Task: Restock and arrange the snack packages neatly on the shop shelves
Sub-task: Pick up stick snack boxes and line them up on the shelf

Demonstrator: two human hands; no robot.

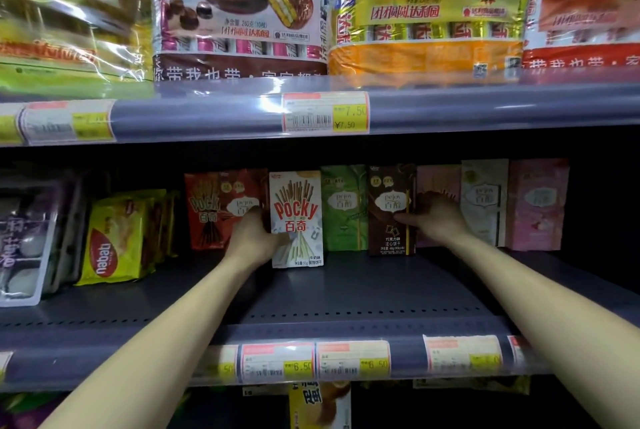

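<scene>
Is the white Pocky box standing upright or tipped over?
Upright. The white Pocky box stands on its bottom edge on the shelf, held by the left hand.

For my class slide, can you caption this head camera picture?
Left hand holds a white Pocky box, right hand a brown box, on the shelf.

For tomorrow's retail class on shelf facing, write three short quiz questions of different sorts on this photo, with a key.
1. True or false: the left hand grips the white Pocky cardboard box.
2. Which box does the right hand touch? A) green Pejoy cardboard box B) dark brown Pejoy cardboard box C) yellow Nabati foil bag
3. Fill in: the white box stands ____ of the row's line.

Key: 1 true; 2 B; 3 forward, nearer the grey metal shelf's front edge.
</scene>
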